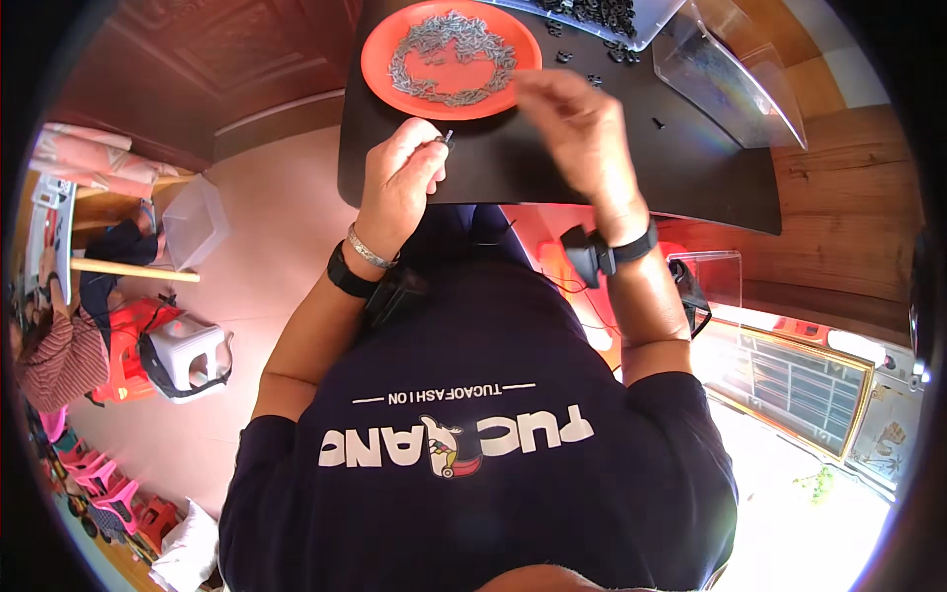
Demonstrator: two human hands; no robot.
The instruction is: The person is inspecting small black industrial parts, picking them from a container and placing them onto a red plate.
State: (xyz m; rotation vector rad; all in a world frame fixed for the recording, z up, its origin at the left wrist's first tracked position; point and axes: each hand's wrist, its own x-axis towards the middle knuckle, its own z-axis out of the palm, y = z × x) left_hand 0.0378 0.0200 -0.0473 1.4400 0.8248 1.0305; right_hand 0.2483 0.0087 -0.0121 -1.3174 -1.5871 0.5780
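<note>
My left hand [402, 176] is closed over the table's near edge, thumb and fingers pinching a small black plastic clip [444, 141] with a grey metal pin sticking up from it. Just beyond it lies a round orange plate [379, 79] holding a loose ring of many small grey metal pins [473, 44]. My right hand [582, 128] hovers by the plate's right rim, its fingers bent and smeared by motion. Whether anything sits between those fingers I cannot make out.
The dark table [513, 168] has a rounded left corner. A clear plastic bin [646, 30] full of small black clips [597, 12] stands at the back, several more scattered beside it. A transparent lid [725, 79] leans at the right. Another person [64, 345] sits far left.
</note>
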